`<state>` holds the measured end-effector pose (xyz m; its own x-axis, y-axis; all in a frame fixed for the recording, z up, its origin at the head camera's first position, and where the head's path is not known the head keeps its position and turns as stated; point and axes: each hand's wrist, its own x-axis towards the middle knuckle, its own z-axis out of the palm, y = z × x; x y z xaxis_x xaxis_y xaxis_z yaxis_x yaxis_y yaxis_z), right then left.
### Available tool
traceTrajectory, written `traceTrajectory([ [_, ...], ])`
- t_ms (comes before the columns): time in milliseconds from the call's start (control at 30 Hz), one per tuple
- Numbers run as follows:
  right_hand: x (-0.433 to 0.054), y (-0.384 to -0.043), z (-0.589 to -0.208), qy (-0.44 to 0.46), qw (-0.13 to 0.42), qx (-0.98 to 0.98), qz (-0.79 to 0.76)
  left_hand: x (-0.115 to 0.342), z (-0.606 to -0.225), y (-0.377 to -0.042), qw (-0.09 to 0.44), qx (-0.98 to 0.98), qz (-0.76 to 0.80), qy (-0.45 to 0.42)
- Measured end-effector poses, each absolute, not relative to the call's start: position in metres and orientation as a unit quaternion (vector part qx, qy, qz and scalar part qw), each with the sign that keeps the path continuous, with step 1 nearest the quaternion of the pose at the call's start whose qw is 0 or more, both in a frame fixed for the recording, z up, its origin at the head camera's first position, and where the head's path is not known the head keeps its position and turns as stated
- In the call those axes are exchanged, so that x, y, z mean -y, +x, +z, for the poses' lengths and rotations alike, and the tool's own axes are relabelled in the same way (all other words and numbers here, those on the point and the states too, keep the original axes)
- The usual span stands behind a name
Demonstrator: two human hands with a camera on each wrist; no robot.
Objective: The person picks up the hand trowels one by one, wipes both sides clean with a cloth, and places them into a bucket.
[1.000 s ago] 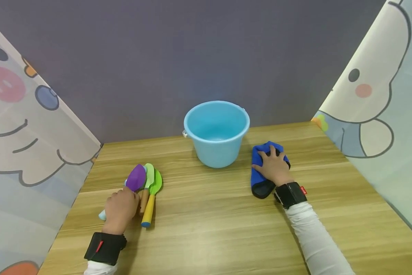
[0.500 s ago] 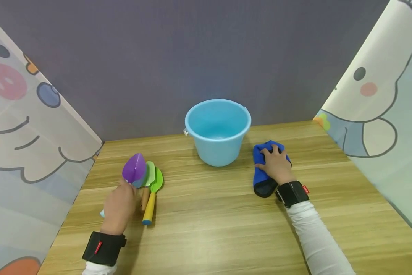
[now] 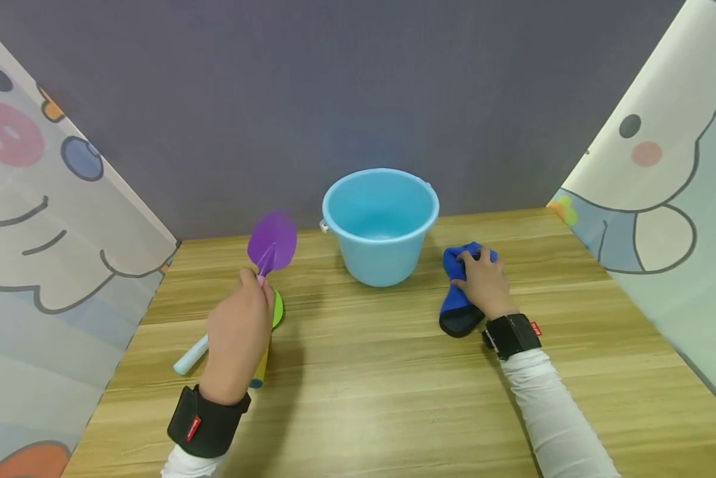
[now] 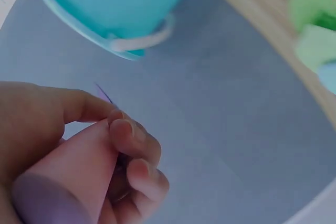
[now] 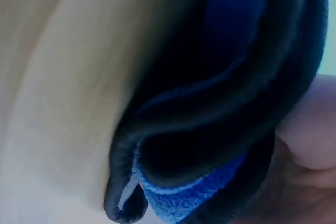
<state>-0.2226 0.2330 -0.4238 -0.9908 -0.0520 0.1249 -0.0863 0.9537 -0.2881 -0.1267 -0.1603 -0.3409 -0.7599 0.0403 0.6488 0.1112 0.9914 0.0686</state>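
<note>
Head view: the left hand [image 3: 238, 335] is clamped on a purple trowel [image 3: 274, 242], fingers curled round its handle, and holds it above the left part of the table [image 3: 358, 405]. The trowel's blade points toward the far side, left of a light blue bucket [image 3: 380, 264] and apart from it. In the left wrist view the handle shows pink with a purple end, lying in the palm; only a thin sliver of the blade can be seen there (the rest is behind the fingers).

Beneath and beside that hand, partly hidden by it, a pale blue handle [image 3: 190, 356] lies to the left, while a bright green blade [image 3: 278, 309] and a yellow handle [image 3: 260, 374] with a blue end show to the right.

The right hand [image 3: 485, 289] is clamped on a blue cloth [image 3: 455, 302] with black edging, to the right of the bucket and a little nearer. Seen from the right wrist, the cloth is bunched into folds, with part of the hand against its right side. Its near, black end rests on the table.

The bucket stands upright near the far edge, its white handle joint at the left rim. Behind it rises a dark grey panel [image 3: 244, 99], and cartoon-printed panels [image 3: 680, 332] flank both sides. Each wrist wears a black band [image 3: 513, 336].
</note>
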Motion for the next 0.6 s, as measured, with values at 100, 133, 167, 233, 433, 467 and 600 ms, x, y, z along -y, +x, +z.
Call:
traceTrajectory([
  [100, -0.234, -0.224, -0.424, 0.034, 0.061, 0.986, 0.154, 0.147, -0.336, -0.127, 0.348, 0.934, -0.059, -0.057],
  [133, -0.234, -0.224, -0.424, 0.034, 0.063, 0.986, 0.151, 0.143, -0.335, -0.128, 0.343, 0.935, -0.064, -0.062],
  [167, -0.234, -0.224, -0.424, 0.032, 0.064, 0.986, 0.151, 0.139, -0.333, -0.129, 0.334, 0.937, -0.073, -0.066],
  [233, -0.235, -0.224, -0.425, 0.028, 0.066, 0.986, 0.149, 0.134, -0.33, -0.131, 0.314, 0.942, -0.094, -0.07],
  [433, -0.238, -0.224, -0.424, 0.007, 0.048, 0.987, 0.154, 0.117, -0.321, -0.139, 0.265, 0.952, -0.137, -0.072],
  [467, -0.238, -0.224, -0.423, 0.004, 0.048, 0.986, 0.158, 0.114, -0.319, -0.14, 0.26, 0.952, -0.142, -0.074],
  [600, -0.24, -0.224, -0.422, -0.001, 0.048, 0.984, 0.172, 0.1, -0.313, -0.146, 0.262, 0.95, -0.148, -0.086],
])
